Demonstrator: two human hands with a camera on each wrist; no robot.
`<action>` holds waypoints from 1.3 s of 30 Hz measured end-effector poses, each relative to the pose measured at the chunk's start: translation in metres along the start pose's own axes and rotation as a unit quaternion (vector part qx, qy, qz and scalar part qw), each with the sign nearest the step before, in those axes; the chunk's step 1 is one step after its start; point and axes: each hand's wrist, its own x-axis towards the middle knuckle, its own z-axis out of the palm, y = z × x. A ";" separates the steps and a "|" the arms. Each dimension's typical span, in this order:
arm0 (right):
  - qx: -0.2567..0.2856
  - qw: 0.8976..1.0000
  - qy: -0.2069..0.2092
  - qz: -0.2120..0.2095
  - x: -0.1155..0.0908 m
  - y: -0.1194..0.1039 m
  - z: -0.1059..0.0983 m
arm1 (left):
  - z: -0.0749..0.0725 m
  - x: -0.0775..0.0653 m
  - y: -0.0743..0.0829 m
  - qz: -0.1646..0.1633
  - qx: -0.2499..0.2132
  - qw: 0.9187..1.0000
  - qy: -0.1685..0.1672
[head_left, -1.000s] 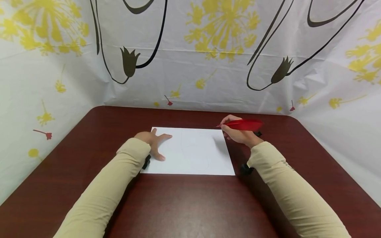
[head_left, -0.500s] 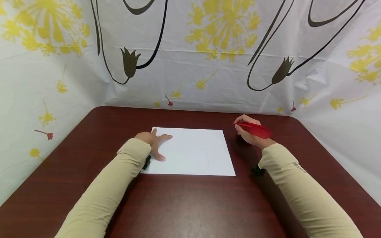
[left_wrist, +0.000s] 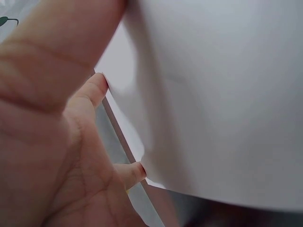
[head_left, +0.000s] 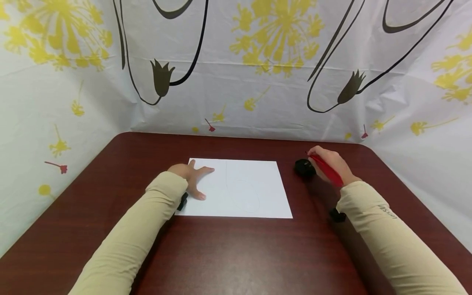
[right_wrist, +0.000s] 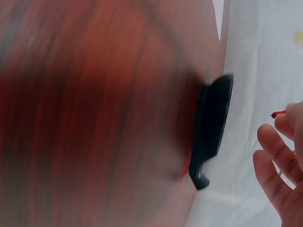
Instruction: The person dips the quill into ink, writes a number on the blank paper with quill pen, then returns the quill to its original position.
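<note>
A white sheet of paper (head_left: 254, 192) lies on the table, with faint thin curved lines (head_left: 226, 180) on it. My left hand (head_left: 189, 180) rests on its left edge, fingers spread; the left wrist view has the fingertips (left_wrist: 137, 172) pressed to the paper. Off the paper's right side, my right hand (head_left: 333, 162) pinches a red feather quill pen (head_left: 328, 170) above the table. Only its dark tip and a bit of red (right_wrist: 278, 114) show in the right wrist view. Just left of that hand stands a small round black object (head_left: 305, 168), perhaps an ink pot.
The dark red-brown table (head_left: 236, 254) has rounded far corners. White sheeting (head_left: 221, 102) with yellow, red and dark flower prints hangs behind and at both sides. Black wrist gear (head_left: 337, 215) shows under the right sleeve.
My right hand has moved right, away from the paper, with the quill pen swinging to a steeper slant. The black object has come into view beside it. My left hand stays put.
</note>
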 end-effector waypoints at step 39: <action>-0.188 0.955 -0.220 0.063 -0.014 0.027 -0.021 | 0.000 0.000 0.002 -0.011 -0.006 1.000 0.003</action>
